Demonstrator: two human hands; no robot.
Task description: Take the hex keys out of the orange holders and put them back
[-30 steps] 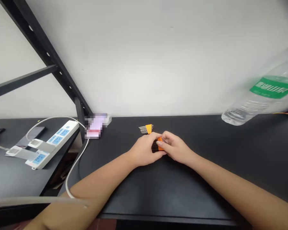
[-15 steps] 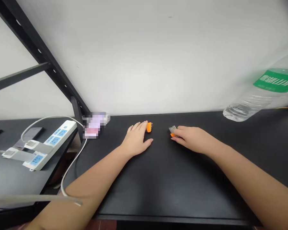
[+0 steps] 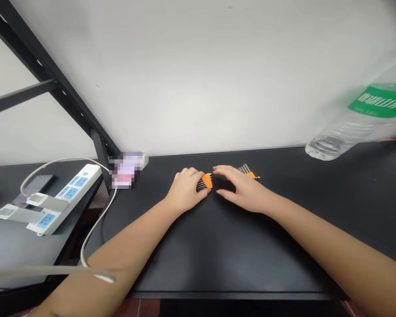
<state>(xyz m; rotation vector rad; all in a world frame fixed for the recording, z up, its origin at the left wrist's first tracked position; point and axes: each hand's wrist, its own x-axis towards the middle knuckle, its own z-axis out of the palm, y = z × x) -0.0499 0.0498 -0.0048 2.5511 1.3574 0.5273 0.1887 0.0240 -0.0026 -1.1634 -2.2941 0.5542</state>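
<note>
My left hand (image 3: 186, 190) is closed round an orange holder (image 3: 207, 180) with several slim metal rods in it, thumb on the near side and fingers on the far side. The rods look like tool bits, though I cannot make out their exact kind. My right hand (image 3: 240, 187) is open, thumb and fingers apart, its fingertips just right of that holder. Behind the right hand, a second orange holder (image 3: 251, 175) with metal rods lies on the black table (image 3: 224, 251), partly hidden by the hand.
A clear bottle with a green label (image 3: 376, 101) stands at the back right against the wall. A blurred-out phone-like thing (image 3: 127, 169) is at the back left. On the left table lies a power strip (image 3: 69, 193); its white cable (image 3: 99, 224) runs past my left arm.
My right hand has let go of the right-hand holder and moved left, fingers opened. My left hand has closed round the left-hand holder. The view has shifted slightly.
</note>
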